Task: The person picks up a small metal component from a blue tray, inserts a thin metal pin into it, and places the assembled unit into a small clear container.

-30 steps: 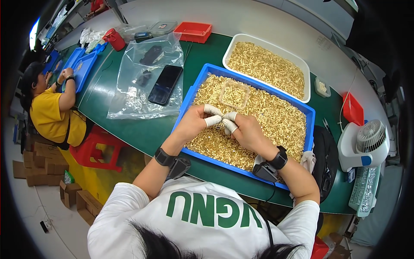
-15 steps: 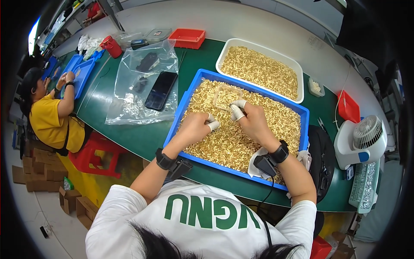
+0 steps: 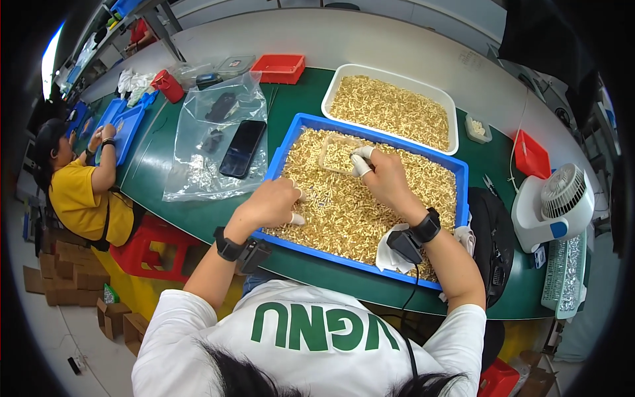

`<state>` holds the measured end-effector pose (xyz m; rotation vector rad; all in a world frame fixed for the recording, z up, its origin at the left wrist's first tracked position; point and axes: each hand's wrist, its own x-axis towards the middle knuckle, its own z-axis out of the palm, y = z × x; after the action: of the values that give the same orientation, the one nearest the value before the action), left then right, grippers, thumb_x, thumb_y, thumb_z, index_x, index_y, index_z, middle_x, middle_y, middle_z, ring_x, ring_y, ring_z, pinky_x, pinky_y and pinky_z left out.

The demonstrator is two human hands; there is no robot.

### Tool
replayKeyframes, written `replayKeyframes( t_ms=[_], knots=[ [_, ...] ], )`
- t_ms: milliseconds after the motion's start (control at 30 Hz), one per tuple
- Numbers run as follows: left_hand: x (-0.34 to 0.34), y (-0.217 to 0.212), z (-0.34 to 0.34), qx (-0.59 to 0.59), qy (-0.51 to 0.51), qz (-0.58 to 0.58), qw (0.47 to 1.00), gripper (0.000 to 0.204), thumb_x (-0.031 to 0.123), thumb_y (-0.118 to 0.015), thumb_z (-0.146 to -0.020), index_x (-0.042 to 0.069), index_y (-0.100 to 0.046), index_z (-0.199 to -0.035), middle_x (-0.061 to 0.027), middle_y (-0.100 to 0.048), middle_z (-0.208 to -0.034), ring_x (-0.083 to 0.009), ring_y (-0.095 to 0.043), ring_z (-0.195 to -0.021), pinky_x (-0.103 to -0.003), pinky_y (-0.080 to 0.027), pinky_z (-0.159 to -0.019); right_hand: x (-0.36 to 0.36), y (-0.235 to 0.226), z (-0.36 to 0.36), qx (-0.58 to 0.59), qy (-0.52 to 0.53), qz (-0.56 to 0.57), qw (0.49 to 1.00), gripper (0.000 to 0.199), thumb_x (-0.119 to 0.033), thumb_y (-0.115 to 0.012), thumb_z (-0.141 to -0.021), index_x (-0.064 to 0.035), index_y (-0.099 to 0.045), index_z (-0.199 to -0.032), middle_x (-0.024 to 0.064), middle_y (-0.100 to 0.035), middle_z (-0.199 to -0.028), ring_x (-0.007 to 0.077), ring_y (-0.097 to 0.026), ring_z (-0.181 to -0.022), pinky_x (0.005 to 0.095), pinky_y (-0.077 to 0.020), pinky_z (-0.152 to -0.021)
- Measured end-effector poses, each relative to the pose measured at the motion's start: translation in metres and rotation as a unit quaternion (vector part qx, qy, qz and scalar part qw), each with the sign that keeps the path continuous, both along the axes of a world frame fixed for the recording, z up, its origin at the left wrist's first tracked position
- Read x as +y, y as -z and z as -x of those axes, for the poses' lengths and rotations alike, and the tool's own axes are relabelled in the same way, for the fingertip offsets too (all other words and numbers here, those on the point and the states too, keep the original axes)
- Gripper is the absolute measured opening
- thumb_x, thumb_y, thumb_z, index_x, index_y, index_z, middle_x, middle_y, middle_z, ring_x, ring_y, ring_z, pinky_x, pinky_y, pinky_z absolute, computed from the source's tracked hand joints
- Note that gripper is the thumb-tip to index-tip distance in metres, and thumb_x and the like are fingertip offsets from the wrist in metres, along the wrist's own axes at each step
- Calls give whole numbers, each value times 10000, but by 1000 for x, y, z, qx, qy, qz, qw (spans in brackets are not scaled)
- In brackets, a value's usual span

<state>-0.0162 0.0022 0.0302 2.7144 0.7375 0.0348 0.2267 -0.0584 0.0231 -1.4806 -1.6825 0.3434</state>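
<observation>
A blue tray [image 3: 286, 147] full of small tan parts [image 3: 344, 212] lies on the green table in front of me. My left hand [image 3: 271, 204] rests curled on the parts at the tray's near left, white finger cots on its fingertips. My right hand [image 3: 382, 173] reaches further in, its cot-covered fingers at a small clear box [image 3: 336, 155] that sits in the parts and holds some of them. Whether the fingers pinch a part I cannot tell. Both wrists wear black bands.
A white tray [image 3: 390, 73] of the same parts stands behind. A clear bag [image 3: 198, 178] with a black phone [image 3: 242, 147] lies left. Red bins [image 3: 278, 68], a white fan [image 3: 554, 206] and a black pouch [image 3: 489, 245] sit around. Another person [image 3: 79, 192] works at far left.
My hands were together over the tray's middle. They have parted: the left drew back to the near left, the right moved forward to the small clear box.
</observation>
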Motion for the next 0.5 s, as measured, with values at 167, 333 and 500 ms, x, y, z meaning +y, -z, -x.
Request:
replayKeyframes(
  t_ms=[167,333,500],
  knots=[
    [-12,21,14,-24,-46,25,998,218,204,-675,-784,52,-669,-940,-140,-610,-821,-309,-592,-813,-412,-462,-736,0,2,3,-64,-26,19,997,146,-109,-597,-867,-27,-650,-975,111,-665,-722,206,-625,-573,313,-489,-554],
    [-18,25,8,-186,-186,154,952,189,117,-632,-830,42,-672,-998,-101,-651,-818,-214,-584,-685,-334,-471,-647,-6,6,16,-91,-115,45,988,175,-106,-598,-865,-37,-653,-1016,118,-669,-744,220,-633,-595,320,-495,-575],
    [-13,34,5,-322,-239,432,808,207,96,-599,-869,16,-666,-1048,-71,-682,-829,-111,-555,-623,-247,-452,-592,-18,9,38,-24,-153,109,982,189,-130,-602,-855,-78,-663,-1026,141,-646,-739,266,-625,-636,358,-491,-585]
  ],
)
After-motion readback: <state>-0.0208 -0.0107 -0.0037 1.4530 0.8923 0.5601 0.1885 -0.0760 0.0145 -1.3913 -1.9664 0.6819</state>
